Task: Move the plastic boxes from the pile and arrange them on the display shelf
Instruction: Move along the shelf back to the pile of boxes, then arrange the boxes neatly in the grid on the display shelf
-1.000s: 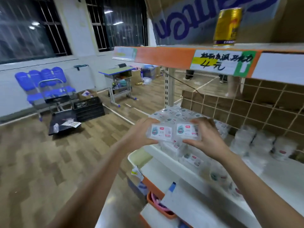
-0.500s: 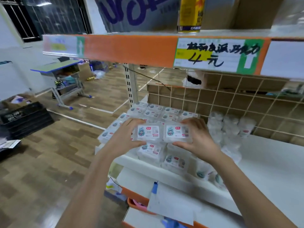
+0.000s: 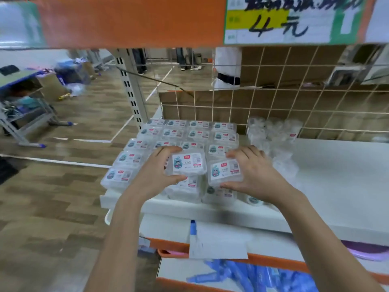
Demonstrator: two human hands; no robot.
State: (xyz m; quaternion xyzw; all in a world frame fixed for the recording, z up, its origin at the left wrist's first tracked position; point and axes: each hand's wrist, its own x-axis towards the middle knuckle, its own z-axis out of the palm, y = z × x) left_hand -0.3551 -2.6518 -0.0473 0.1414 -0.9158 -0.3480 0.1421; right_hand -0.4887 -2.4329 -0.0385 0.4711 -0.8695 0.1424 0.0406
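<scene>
My left hand (image 3: 156,175) grips a clear plastic box (image 3: 187,164) with a white label, holding it just above the front row of boxes. My right hand (image 3: 251,171) grips a second clear plastic box (image 3: 225,171) beside it, tilted slightly and low over the stack. Several matching boxes (image 3: 174,133) lie in neat rows on the white display shelf (image 3: 328,186), stacked in layers at its left end. The front boxes under my hands are partly hidden.
Round clear tubs (image 3: 275,140) sit to the right of the boxes against the wire grid back (image 3: 273,106). An orange shelf edge with a price tag (image 3: 277,20) hangs overhead. Lower shelves hold blue packets (image 3: 248,275). A desk (image 3: 23,98) stands on the wooden floor at left.
My view has moved closer to the shelf. Both hands have lowered the two boxes toward the front rows, and the boxes have drawn slightly apart.
</scene>
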